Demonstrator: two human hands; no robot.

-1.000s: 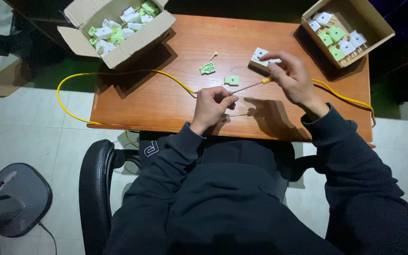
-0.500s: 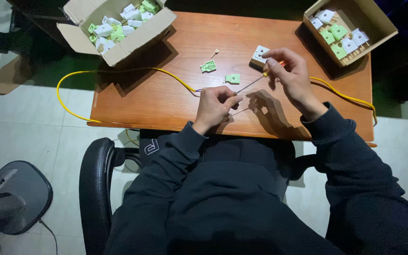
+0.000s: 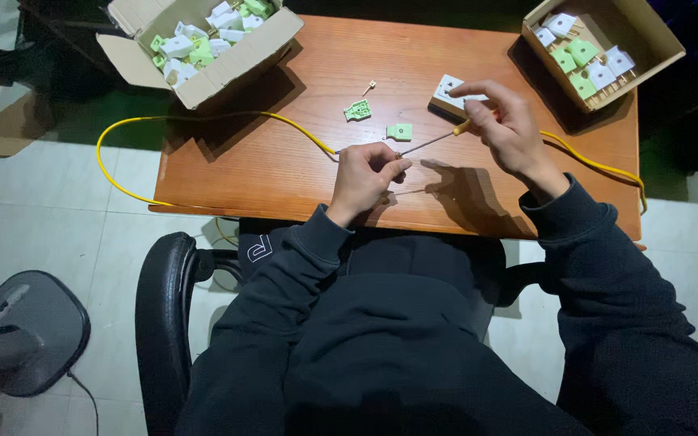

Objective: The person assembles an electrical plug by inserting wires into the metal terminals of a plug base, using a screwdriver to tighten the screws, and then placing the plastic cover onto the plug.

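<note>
My left hand [image 3: 367, 173] rests on the wooden table [image 3: 284, 173], fingers pinched on a small part at the end of a yellow cable [image 3: 203, 118]. A yellow-handled screwdriver [image 3: 434, 140] sits in my right hand [image 3: 504, 127], its metal shaft slanting down to the part in my left fingers. Two small green plastic pieces [image 3: 358, 111] [image 3: 400, 132] lie just beyond my left hand. A white socket block [image 3: 451, 93] sits under my right fingertips. A small screw [image 3: 369, 85] lies further back.
An open cardboard box [image 3: 203, 40] of green and white parts stands at the back left; a second box [image 3: 599, 48] is at the back right. Another yellow cable [image 3: 599, 165] runs off the right edge. A black chair arm [image 3: 163, 315] and a fan base [image 3: 30, 327] are at lower left.
Both hands stay together over the table. The right hand has turned slightly on the screwdriver handle; the left hand keeps its pinch.
</note>
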